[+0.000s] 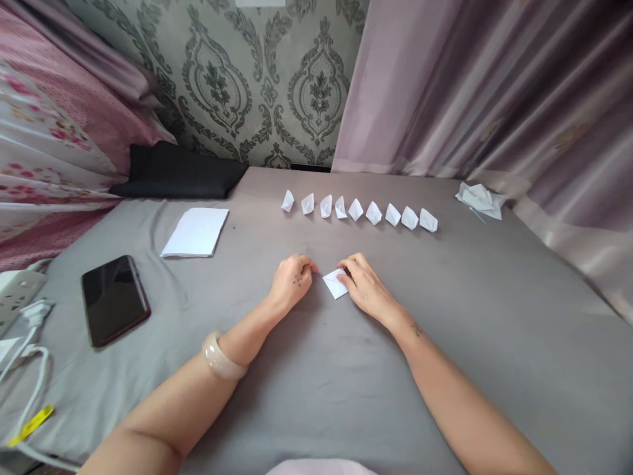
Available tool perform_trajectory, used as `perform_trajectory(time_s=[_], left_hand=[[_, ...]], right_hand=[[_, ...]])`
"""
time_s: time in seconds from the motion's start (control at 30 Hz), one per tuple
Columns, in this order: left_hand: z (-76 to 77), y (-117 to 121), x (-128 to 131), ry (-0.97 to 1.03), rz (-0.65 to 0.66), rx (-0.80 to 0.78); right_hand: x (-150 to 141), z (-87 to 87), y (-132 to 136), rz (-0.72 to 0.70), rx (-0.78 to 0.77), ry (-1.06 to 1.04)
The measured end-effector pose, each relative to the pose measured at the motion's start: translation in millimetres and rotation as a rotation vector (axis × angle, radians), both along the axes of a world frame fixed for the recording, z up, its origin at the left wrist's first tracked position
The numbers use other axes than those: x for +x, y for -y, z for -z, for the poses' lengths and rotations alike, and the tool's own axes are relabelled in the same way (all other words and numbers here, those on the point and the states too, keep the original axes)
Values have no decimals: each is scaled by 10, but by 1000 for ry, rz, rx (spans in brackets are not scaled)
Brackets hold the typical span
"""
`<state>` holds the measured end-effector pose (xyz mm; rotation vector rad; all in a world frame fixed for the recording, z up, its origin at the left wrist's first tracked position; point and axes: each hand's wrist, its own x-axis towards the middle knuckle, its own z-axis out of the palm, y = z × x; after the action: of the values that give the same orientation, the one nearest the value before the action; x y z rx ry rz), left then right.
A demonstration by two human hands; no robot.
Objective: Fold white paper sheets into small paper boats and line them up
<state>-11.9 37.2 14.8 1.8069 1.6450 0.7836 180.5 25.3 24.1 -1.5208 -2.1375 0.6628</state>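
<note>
A small folded white paper (335, 284) lies on the grey cloth, its corner pointing toward me and a crease showing across its top. My right hand (364, 285) grips its right side between thumb and fingers. Just left of the paper, a short gap away, my left hand (293, 280) rests with its fingers curled in; whether anything is inside them is hidden. Beyond both hands stands a row of several folded white paper boats (356, 210), side by side.
A stack of white paper (196, 232) and a dark phone (115, 300) lie on the left. Farther left are a power strip (20, 293), white cables and a yellow strip (32, 424). Black fabric (182, 173) is at the back left, crumpled paper (481, 200) at the back right.
</note>
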Motion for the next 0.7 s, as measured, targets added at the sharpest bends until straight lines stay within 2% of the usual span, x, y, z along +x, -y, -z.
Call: perform_trajectory(time_s=[0.07,0.17,0.23,0.3,0.4,0.6,0.7], left_hand=[[0,-9,17,155,-20,-41],[-28,-15,63,534,-55,-193],[-62,-9,88,734,-36,-286],[-101,4,99,831,23,-318],[-147,29,100,846,76,-314],[-157,51,120,703,95,-354],[-129,50,107,591,123,-296]], right_hand=[[28,24,-23,71,-97,-200],[20,43,-44,233,-364,-626],[-10,31,-36,289,-487,-825],[-41,9,-14,308,-546,-969],[-70,-12,20,344,-617,-1160],[-93,3,49,367,-639,-1248],[-97,10,59,353,-663,-1233]])
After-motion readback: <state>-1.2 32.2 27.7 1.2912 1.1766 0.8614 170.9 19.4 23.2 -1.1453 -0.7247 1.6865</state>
